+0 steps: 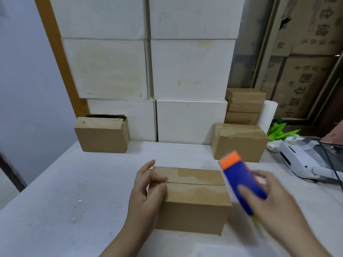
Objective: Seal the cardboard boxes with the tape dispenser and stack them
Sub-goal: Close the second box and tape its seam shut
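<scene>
So the middle box (pixel 189 199) sits on the white table (pixel 65 201), flaps folded down, with the seam running lengthwise across the top. The left hand (pixel 146 190) holds its left end: fingers bent over the top flaps, thumb down against the side face, index finger sticking up a bit. The right hand (pixel 274 204) is wrapped around the tape dispenser (pixel 241 182) (blue body, orange end), held just above the right end of that box and tilted so the orange end points away from the person. The dispenser and that hand are pretty blurred, so I can't say whether it's touching the cardboard. There might be clear tape on the top already, but honestly the shine is too vague to call.

Behind the middle box and to the left is an open-topped box (pixel 102 134). Behind it to the right is a taped box (pixel 239 143), and further back from that a stack of small boxes (pixel 245 106). A wall of white cartons (pixel 191 71) rises straight behind. Off to the right of the middle box there's a white gadget (pixel 300 162) with a black cable, and some green leaves (pixel 280 130) beyond it.
</scene>
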`<state>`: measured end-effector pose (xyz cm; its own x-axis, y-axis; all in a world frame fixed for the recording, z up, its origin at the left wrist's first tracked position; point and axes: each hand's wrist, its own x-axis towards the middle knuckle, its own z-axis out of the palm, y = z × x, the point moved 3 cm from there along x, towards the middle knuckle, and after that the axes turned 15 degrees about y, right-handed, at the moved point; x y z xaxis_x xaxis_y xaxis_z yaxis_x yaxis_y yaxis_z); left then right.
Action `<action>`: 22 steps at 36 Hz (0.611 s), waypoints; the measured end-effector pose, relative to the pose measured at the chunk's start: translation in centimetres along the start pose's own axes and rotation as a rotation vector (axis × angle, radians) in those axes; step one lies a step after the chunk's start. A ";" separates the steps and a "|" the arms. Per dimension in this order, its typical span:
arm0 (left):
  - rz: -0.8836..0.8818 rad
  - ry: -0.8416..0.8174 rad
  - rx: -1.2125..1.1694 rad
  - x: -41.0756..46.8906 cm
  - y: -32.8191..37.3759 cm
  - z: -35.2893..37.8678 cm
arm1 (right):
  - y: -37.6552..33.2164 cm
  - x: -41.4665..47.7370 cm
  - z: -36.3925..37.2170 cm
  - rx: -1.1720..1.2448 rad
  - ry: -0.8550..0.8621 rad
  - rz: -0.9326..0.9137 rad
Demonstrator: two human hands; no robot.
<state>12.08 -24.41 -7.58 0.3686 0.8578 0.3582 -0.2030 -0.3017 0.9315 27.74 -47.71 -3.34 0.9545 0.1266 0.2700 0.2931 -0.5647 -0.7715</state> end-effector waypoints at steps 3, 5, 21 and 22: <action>-0.028 -0.004 -0.025 0.1 0.1 0.1 | -3.1 2.1 -1.7 0.546 0.058 0.098; -0.037 -0.010 -0.035 0.2 0.2 0.2 | -5.4 2.7 -1.5 0.797 -0.018 0.130; -0.036 -0.004 -0.005 0.4 -0.3 0.2 | -10.2 4.6 1.9 0.604 -0.513 0.047; -0.043 -0.006 -0.006 0.3 -0.4 0.2 | -10.3 4.7 2.0 0.595 -0.518 0.036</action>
<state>12.43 -24.08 -7.79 0.3822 0.8675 0.3185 -0.1928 -0.2622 0.9456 29.27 -39.71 4.74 0.8253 0.5626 0.0491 0.1021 -0.0632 -0.9928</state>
